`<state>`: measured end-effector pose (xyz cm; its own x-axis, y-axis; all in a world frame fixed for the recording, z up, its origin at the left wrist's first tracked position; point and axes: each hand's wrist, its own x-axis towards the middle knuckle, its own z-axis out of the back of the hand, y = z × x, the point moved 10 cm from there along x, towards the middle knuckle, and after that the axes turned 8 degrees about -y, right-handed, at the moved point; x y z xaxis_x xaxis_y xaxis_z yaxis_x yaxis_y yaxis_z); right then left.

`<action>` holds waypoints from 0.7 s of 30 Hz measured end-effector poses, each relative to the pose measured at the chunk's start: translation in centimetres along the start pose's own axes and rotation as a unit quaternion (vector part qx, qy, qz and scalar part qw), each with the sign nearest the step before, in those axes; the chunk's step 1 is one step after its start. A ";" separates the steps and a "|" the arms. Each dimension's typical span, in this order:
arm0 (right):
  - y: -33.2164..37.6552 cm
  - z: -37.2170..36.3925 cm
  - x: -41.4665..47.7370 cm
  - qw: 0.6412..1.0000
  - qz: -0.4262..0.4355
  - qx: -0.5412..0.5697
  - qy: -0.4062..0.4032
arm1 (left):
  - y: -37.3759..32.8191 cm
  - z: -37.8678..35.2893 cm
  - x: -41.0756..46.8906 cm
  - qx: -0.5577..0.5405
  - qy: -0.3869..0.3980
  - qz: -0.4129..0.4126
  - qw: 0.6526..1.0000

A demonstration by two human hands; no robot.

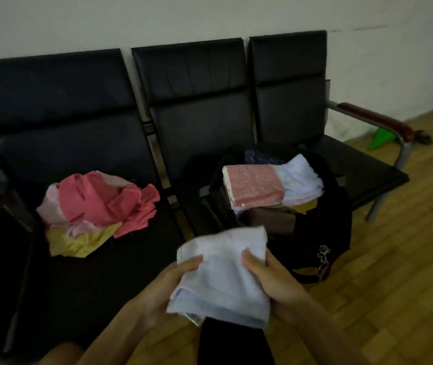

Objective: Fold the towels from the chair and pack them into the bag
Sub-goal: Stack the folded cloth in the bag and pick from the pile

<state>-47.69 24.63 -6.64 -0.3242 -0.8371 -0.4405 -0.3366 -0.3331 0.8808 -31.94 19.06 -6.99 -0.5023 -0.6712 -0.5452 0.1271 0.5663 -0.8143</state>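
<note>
One white towel (223,272), folded into a thick pad, low in the centre of the frame, held in the air just below the bag

Grip: left hand (173,280) on the pad's left flank, right hand (268,275) on its right flank. Each thumb lies on top, and the fingers appear to be underneath. Both hands are clamped on the cloth.

Handling, our judgement:
- Light, soft and limp, neither fragile nor slippery.
- The layers are only stacked, so a pinch at one corner would likely let them slide and fan out. The lower edge already looks slightly splayed.
- We would keep hold on the two flanks, supported from beneath, and lower it flat.

Bag (341,233): black, mouth open, centre right of the frame, on the seats. On top inside lies a folded pink patterned towel (254,185), with a folded white towel (302,177) touching its right side. Yellow cloth shows under them. The bag looks fairly full, so the new pad probably goes on top.

Loose pile (96,206): unfolded pink, pale pink and yellow towels, centre left, on the left seat, well apart from the bag. Several are left to fold.

Chair (191,101): a row of three black seats across the upper half of the frame, against a pale wall.

Green object (381,140): on the wooden floor at upper right; we cannot identify it
</note>
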 end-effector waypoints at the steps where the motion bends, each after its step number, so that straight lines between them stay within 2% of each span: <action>1: -1.1 2.0 0.7 0.999 -0.011 -0.029 -0.011 | 0.8 0.1 2.0 0.036 -0.028 0.010 0.999; 2: -1.8 3.6 1.0 0.998 -0.018 -0.053 -0.021 | 1.3 -0.2 2.7 0.046 -0.043 0.023 0.998; 3: -2.1 5.5 1.6 0.997 -0.024 -0.067 -0.029 | 1.8 -1.5 4.0 0.047 -0.012 0.040 0.998; 6: -1.0 9.9 3.3 0.994 -0.021 -0.090 -0.061 | 2.6 -4.1 7.6 0.092 0.006 0.077 0.993; 10: 5.7 15.7 8.1 0.977 0.064 -0.173 -0.107 | -2.9 -9.8 13.7 0.159 -0.013 -0.051 0.986; 13: 12.9 18.9 13.1 0.964 0.102 -0.223 -0.102 | -8.2 -14.0 19.2 0.165 0.002 -0.114 0.980; 17: 21.8 22.5 19.8 0.929 0.153 -0.310 -0.135 | -15.0 -18.5 25.8 0.132 -0.002 -0.163 0.978; 21: 25.8 25.0 26.8 0.893 0.151 -0.399 -0.141 | -18.7 -20.9 32.8 0.168 -0.032 -0.202 0.964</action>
<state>-87.21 4.48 -0.05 -0.5410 -0.8363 -0.0892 0.5053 -0.4079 0.7605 -68.66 -3.58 -5.53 -0.5170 -0.8383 -0.1729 0.2074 0.0733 -0.9755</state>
